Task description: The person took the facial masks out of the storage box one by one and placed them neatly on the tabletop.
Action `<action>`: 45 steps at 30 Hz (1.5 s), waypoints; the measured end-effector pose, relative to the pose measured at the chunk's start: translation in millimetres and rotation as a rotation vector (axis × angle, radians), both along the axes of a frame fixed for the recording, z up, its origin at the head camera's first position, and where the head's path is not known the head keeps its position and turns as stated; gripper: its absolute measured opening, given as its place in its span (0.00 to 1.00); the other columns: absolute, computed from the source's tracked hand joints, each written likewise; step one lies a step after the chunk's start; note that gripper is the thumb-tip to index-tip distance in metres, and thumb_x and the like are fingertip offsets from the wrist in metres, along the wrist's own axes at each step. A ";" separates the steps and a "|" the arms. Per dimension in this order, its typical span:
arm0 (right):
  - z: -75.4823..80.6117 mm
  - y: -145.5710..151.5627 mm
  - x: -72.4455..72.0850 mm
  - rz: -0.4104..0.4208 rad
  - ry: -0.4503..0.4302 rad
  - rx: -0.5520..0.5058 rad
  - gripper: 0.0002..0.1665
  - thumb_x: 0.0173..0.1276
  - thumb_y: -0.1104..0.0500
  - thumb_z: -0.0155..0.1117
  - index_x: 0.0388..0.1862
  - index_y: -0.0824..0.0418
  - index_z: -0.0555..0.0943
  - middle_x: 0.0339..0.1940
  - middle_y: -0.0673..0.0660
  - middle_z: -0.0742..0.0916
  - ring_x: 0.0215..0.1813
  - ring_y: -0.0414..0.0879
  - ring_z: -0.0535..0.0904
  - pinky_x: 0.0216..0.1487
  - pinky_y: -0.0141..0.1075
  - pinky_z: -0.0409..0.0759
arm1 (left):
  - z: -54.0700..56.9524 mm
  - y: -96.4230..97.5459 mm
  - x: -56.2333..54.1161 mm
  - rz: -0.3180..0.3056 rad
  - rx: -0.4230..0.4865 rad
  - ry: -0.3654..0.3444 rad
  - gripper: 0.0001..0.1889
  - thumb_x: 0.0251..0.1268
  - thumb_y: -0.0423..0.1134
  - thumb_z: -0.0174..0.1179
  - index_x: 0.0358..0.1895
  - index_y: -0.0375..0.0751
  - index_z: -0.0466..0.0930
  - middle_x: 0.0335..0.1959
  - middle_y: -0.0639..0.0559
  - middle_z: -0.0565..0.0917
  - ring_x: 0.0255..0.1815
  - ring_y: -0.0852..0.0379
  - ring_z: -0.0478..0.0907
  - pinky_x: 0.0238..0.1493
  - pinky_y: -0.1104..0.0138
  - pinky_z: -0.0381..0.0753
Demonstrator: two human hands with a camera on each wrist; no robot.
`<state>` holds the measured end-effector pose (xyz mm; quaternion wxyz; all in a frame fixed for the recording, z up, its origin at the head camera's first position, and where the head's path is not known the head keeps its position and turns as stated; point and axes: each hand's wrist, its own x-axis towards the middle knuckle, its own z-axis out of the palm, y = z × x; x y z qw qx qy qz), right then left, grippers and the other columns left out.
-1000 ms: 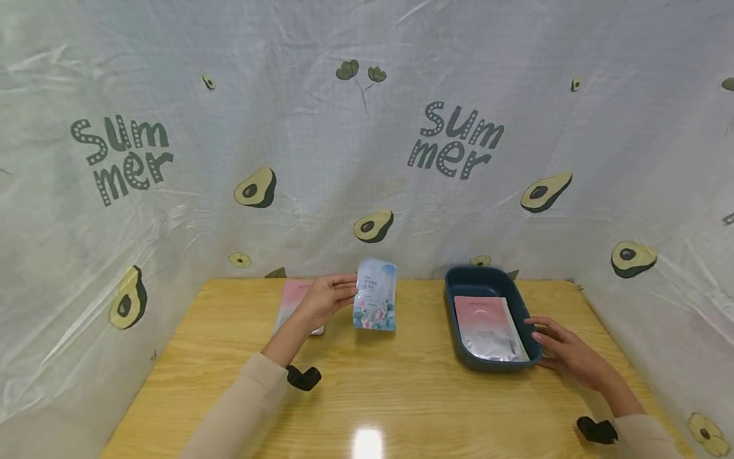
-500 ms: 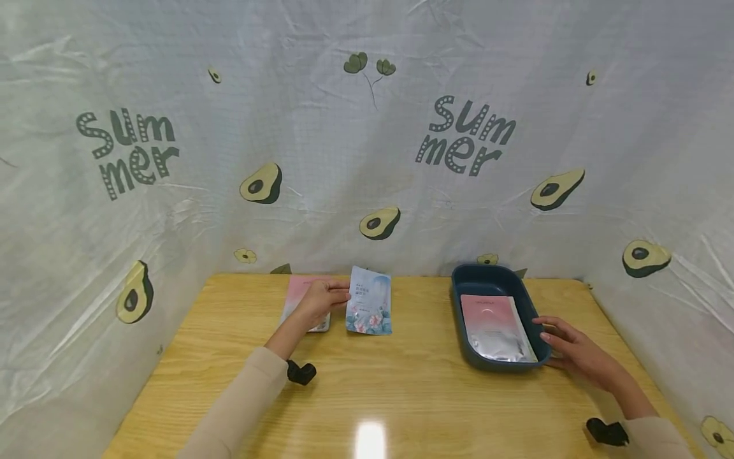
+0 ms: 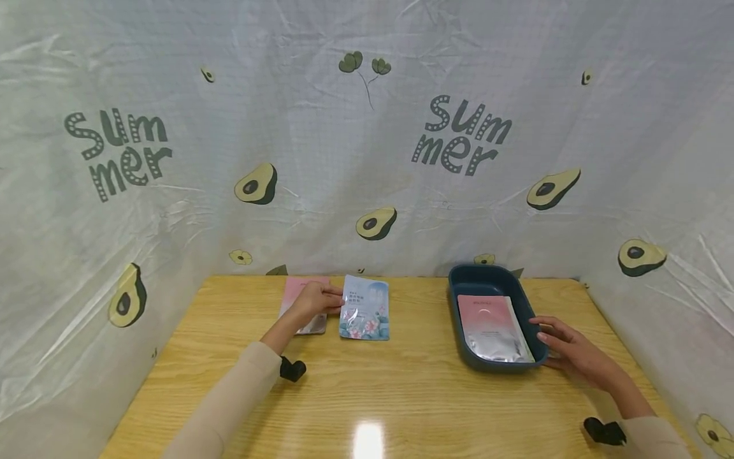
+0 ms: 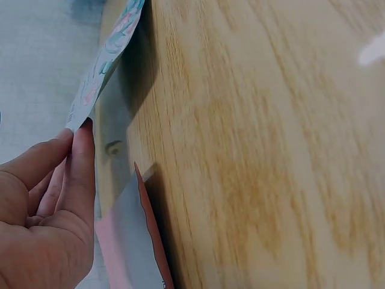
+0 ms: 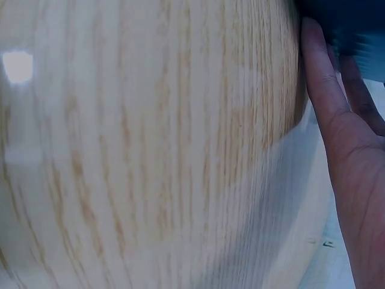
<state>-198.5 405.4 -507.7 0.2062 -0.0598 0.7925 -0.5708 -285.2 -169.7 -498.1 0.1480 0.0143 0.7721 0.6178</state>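
My left hand pinches the left edge of a light-blue sheet mask packet with flower print. In the left wrist view, the blue packet slants above the wooden tabletop, with thumb and fingers at its corner. A pink sheet mask packet lies under and behind this hand, partly hidden. On the right, my right hand touches the side and rim of a dark blue bin with loosely extended fingers. Inside the bin lies a pink and silver packet, with a pale edge showing beneath it.
The wooden table reaches back to a pale curtain printed with avocados and lettering, which also rises at both sides. A black wrist mount sits under the left sleeve, and another black mount by the right sleeve.
The left hand has moved a little left and lowered the blue packet from a raised position toward the table. The right hand stays at the bin; the head view shifts slightly.
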 end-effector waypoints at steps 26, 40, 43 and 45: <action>1.9 -3.6 -2.5 0.002 -0.003 -0.011 0.31 0.85 0.51 0.48 0.79 0.59 0.56 0.79 0.75 0.50 0.75 0.74 0.55 0.64 0.62 0.76 | -0.6 -15.9 -11.7 0.049 0.024 -0.103 0.15 0.69 0.20 0.59 0.57 0.17 0.78 0.49 0.30 0.85 0.36 0.55 0.87 0.42 0.63 0.89; 1.8 -2.0 0.1 -0.008 0.000 -0.013 0.30 0.85 0.52 0.48 0.79 0.58 0.57 0.79 0.74 0.51 0.74 0.73 0.56 0.63 0.63 0.76 | -5.3 -21.3 -16.0 0.011 0.044 -0.096 0.16 0.70 0.21 0.59 0.57 0.16 0.77 0.47 0.31 0.86 0.34 0.57 0.86 0.40 0.67 0.89; 2.1 -1.8 0.8 -0.007 0.002 -0.008 0.30 0.85 0.51 0.48 0.79 0.58 0.57 0.79 0.73 0.51 0.73 0.69 0.59 0.63 0.61 0.77 | -4.1 -19.0 -15.5 0.036 0.035 -0.103 0.16 0.69 0.21 0.59 0.57 0.16 0.77 0.48 0.31 0.86 0.35 0.57 0.86 0.41 0.66 0.89; 2.3 -1.7 1.5 -0.007 0.002 -0.007 0.30 0.85 0.51 0.49 0.79 0.58 0.58 0.78 0.73 0.53 0.72 0.65 0.62 0.63 0.60 0.78 | -2.7 -17.8 -14.8 0.060 0.034 -0.112 0.16 0.69 0.21 0.60 0.57 0.17 0.78 0.49 0.30 0.85 0.35 0.56 0.87 0.41 0.65 0.89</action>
